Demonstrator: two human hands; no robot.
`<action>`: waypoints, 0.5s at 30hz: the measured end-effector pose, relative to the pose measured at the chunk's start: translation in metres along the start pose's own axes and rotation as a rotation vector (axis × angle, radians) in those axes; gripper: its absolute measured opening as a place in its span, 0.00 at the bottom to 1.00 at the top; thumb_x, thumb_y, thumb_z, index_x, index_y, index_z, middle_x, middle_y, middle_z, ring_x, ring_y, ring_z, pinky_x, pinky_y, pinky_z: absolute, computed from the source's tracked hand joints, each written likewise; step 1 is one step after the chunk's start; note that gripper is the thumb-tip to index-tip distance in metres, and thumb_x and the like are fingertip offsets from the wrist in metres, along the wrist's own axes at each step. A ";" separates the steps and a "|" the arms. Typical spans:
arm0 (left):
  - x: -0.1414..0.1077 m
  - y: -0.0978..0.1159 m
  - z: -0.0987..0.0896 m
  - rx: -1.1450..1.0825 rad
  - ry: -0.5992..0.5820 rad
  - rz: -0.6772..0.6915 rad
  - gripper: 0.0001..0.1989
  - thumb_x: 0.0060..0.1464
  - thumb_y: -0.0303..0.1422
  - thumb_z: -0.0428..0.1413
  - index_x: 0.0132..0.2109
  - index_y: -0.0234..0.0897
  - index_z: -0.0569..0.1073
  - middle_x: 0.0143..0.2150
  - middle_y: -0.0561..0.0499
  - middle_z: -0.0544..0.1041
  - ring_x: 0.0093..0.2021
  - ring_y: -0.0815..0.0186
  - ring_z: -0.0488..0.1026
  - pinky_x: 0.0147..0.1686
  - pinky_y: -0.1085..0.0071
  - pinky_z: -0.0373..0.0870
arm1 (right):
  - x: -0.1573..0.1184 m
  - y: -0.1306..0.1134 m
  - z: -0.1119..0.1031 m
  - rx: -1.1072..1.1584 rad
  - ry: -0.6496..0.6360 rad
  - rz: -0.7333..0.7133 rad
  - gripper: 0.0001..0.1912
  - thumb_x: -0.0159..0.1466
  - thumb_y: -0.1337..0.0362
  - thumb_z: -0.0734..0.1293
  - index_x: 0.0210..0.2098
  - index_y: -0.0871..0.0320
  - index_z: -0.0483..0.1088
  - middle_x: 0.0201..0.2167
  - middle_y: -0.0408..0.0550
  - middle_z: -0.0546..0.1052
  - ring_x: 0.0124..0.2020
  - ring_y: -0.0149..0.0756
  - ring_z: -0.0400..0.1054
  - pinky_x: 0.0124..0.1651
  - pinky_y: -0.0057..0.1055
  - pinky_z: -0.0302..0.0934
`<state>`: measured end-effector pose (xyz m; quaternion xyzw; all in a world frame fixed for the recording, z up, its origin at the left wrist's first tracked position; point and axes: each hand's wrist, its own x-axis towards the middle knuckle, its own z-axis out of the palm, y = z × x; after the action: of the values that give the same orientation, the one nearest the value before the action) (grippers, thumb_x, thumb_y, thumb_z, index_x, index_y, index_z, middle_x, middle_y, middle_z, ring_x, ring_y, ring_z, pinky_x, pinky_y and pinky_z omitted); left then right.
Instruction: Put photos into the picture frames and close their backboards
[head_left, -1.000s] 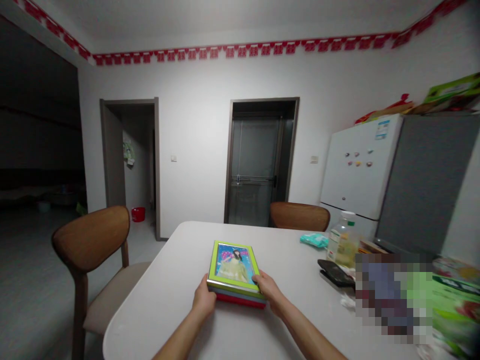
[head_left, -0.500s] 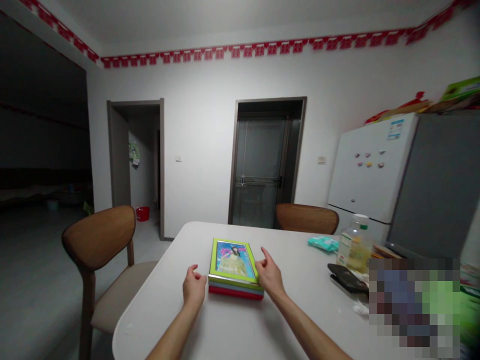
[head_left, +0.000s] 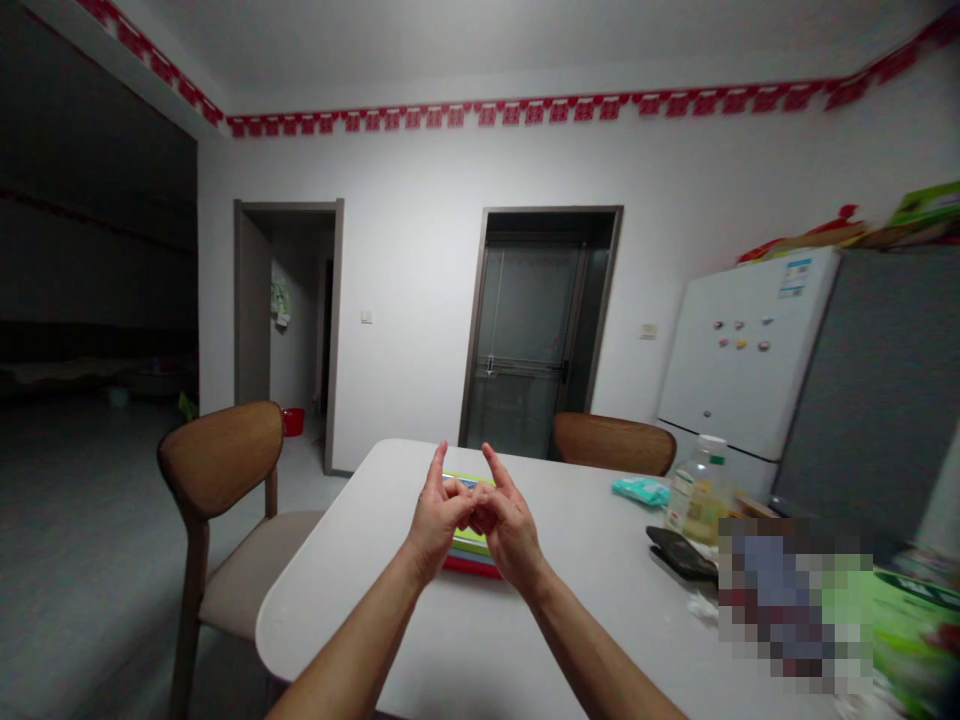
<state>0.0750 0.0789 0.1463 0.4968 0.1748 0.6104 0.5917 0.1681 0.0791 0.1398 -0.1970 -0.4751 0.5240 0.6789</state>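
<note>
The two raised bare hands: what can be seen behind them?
Behind the bare left hand and bare right hand, a rectangular green, grey and red stack partly shows on the white table. Most of its top, including the centre, is covered.

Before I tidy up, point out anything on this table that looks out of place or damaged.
A crumpled white scrap lies loose on the table beside the black object, looking like litter. I see no spill; the left hand and right hand hide much of the green-topped stack.

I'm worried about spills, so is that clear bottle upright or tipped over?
Upright: the clear bottle stands on the table, white cap uppermost, with yellowish liquid in its lower part.
</note>
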 end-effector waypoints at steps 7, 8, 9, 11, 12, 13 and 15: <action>0.019 -0.004 -0.012 0.060 0.074 -0.297 0.32 0.41 0.60 0.39 0.16 0.34 0.61 0.09 0.56 0.61 0.09 0.78 0.53 0.12 0.79 0.41 | 0.022 0.001 -0.013 0.041 0.166 0.336 0.27 0.53 0.46 0.55 0.09 0.59 0.52 0.07 0.37 0.57 0.08 0.20 0.43 0.13 0.21 0.35; 0.022 0.002 -0.009 0.066 0.058 -0.313 0.33 0.41 0.61 0.36 0.14 0.35 0.59 0.08 0.56 0.59 0.09 0.78 0.52 0.11 0.79 0.40 | 0.025 -0.004 -0.009 0.034 0.113 0.342 0.29 0.53 0.44 0.54 0.08 0.59 0.50 0.06 0.37 0.55 0.07 0.20 0.41 0.13 0.21 0.33; 0.024 0.007 -0.006 0.070 0.042 -0.321 0.33 0.41 0.61 0.34 0.14 0.35 0.58 0.08 0.56 0.59 0.08 0.78 0.51 0.11 0.79 0.39 | 0.027 -0.009 -0.004 0.022 0.067 0.345 0.30 0.53 0.43 0.52 0.07 0.59 0.49 0.05 0.37 0.54 0.07 0.20 0.40 0.12 0.21 0.32; 0.028 0.017 0.001 0.075 0.017 -0.329 0.34 0.43 0.61 0.33 0.13 0.36 0.58 0.07 0.57 0.58 0.08 0.78 0.50 0.11 0.79 0.38 | 0.031 -0.018 0.005 -0.011 0.024 0.345 0.31 0.52 0.40 0.51 0.07 0.59 0.48 0.04 0.37 0.52 0.06 0.20 0.40 0.12 0.21 0.31; 0.030 0.020 0.003 0.078 0.011 -0.333 0.34 0.43 0.61 0.32 0.13 0.36 0.57 0.07 0.57 0.57 0.07 0.78 0.49 0.11 0.79 0.38 | 0.033 -0.021 0.009 -0.031 0.021 0.341 0.31 0.51 0.39 0.51 0.07 0.59 0.48 0.04 0.37 0.52 0.06 0.20 0.40 0.12 0.21 0.31; 0.031 0.022 0.006 0.082 0.007 -0.339 0.34 0.44 0.61 0.32 0.13 0.36 0.57 0.07 0.57 0.57 0.07 0.78 0.49 0.11 0.79 0.38 | 0.033 -0.023 0.012 -0.053 0.023 0.337 0.32 0.51 0.38 0.50 0.07 0.58 0.48 0.03 0.36 0.51 0.06 0.20 0.40 0.12 0.21 0.30; 0.031 0.023 0.008 0.095 0.006 -0.360 0.34 0.44 0.61 0.31 0.13 0.36 0.57 0.06 0.57 0.57 0.07 0.78 0.49 0.11 0.78 0.37 | 0.033 -0.023 0.013 -0.104 0.031 0.338 0.32 0.50 0.37 0.50 0.07 0.58 0.47 0.03 0.36 0.50 0.06 0.20 0.39 0.12 0.21 0.30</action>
<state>0.0750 0.0984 0.1803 0.4831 0.2914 0.4872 0.6666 0.1690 0.0969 0.1784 -0.3169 -0.4512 0.6024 0.5771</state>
